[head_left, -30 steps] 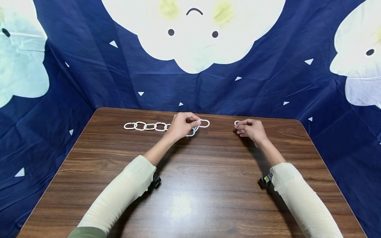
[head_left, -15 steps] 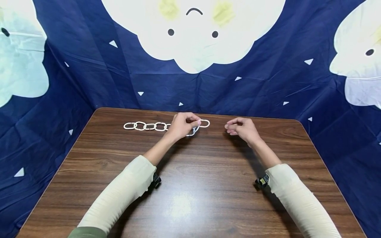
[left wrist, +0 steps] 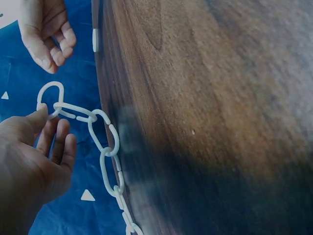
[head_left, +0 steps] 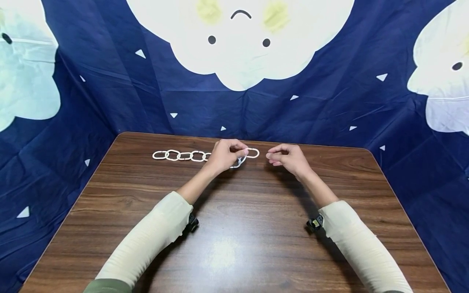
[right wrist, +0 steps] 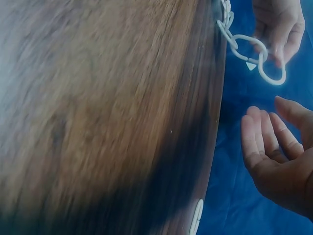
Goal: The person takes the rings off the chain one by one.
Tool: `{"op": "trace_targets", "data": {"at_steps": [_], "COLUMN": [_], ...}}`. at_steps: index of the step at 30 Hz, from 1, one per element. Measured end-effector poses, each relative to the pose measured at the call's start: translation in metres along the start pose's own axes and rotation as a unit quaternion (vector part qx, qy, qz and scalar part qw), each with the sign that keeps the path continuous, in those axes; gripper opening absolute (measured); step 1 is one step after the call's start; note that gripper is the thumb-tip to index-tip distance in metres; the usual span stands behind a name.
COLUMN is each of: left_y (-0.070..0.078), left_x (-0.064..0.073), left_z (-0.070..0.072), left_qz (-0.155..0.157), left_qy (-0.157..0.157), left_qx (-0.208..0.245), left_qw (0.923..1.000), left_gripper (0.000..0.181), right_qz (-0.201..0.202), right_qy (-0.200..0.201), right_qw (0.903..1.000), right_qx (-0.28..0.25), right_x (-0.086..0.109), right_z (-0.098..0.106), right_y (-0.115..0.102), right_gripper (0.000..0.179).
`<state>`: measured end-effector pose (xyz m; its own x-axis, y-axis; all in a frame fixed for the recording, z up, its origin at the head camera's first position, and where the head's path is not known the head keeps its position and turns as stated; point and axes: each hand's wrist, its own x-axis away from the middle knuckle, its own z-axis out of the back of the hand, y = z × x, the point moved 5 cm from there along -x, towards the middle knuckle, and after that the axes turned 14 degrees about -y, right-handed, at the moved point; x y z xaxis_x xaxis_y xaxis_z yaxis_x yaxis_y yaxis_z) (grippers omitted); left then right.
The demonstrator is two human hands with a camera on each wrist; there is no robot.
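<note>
My left hand (head_left: 225,154) pinches the end link (head_left: 253,153) of a white plastic chain (head_left: 185,156) between thumb and fingertips. In the left wrist view that link (left wrist: 51,90) stands up from the fingers, and the rest of the chain (left wrist: 105,161) hangs down to the table and trails along it. My right hand (head_left: 287,158) is just to the right of the end link, apart from it. Its fingers (right wrist: 259,132) are loosely bent with nothing between them, and the thumb (right wrist: 291,110) stands apart from them.
A loose white link (right wrist: 196,218) lies near the far edge of the wooden table (head_left: 256,219); the right hand hides it in the head view. Behind the table hangs a blue cloth (head_left: 205,110) with white clouds and triangles.
My right hand has moved left from beside the loose link toward the end link at my left hand. The left hand has stayed in place, still pinching the chain.
</note>
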<state>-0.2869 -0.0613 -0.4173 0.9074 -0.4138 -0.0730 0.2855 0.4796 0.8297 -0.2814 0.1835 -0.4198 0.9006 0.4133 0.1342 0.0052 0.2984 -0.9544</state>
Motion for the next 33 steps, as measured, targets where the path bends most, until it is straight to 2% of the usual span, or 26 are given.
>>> {"op": "trace_targets", "data": {"at_steps": [16,25,33], "left_y": [0.0,-0.001,-0.001], "left_x": [0.0,0.0,0.002], "left_z": [0.001,0.0,-0.001], "left_qz": [-0.004,-0.009,-0.011], "left_qy": [-0.002,-0.005,-0.017], "left_qx": [0.005,0.011,-0.004], "left_qw": [1.0,0.9999,0.9998], "left_gripper": [0.015,0.014,0.016], "right_qz": [0.02,0.058,0.057], "right_qy": [-0.023,-0.024,-0.015], "right_qw": [0.9995,0.9976,0.9976], "right_qx": [0.007,0.03,0.037], "right_x": [-0.017,-0.02,-0.019], "right_z": [-0.025,-0.03,-0.028], "right_y": [-0.013,-0.015,-0.014], "right_gripper": [0.033,0.024,0.022]}}
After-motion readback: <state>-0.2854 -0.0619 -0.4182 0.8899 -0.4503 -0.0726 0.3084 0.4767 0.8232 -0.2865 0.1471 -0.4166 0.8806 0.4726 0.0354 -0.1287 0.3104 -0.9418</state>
